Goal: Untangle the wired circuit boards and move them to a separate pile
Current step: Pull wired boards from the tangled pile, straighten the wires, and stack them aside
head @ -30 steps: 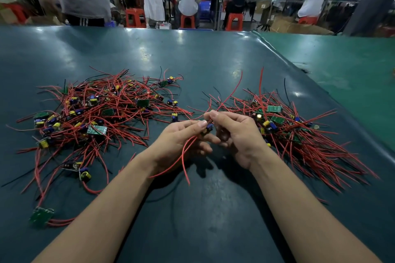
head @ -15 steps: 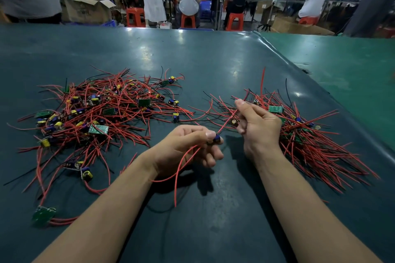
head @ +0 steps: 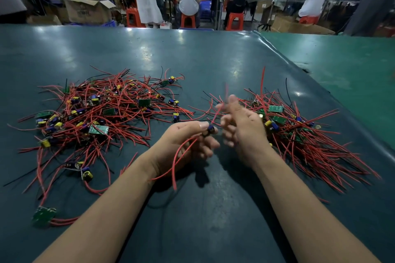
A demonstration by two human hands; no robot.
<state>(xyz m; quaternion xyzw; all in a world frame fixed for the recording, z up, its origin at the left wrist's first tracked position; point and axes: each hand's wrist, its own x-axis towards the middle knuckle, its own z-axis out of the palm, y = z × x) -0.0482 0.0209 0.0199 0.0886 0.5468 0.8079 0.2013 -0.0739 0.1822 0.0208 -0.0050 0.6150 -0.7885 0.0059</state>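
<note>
Holding one small wired board (head: 210, 130) between two piles on a green table (head: 213, 66).
It is pinched by the left hand (head: 183, 145), red wires hanging down; the right hand (head: 243, 132) is blurred, so its fingers cannot be told. A tangled pile (head: 102, 117) lies left, a sorted pile (head: 303, 134) right by the table edge, with bare table far and near.

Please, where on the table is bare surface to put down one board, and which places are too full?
Bare mat lies beyond both piles, toward the far edge, and in the near strip between the forearms. The left pile and right pile are crowded with red wires. The gap between them is taken by the left hand, which grips a board, and the right hand.
</note>
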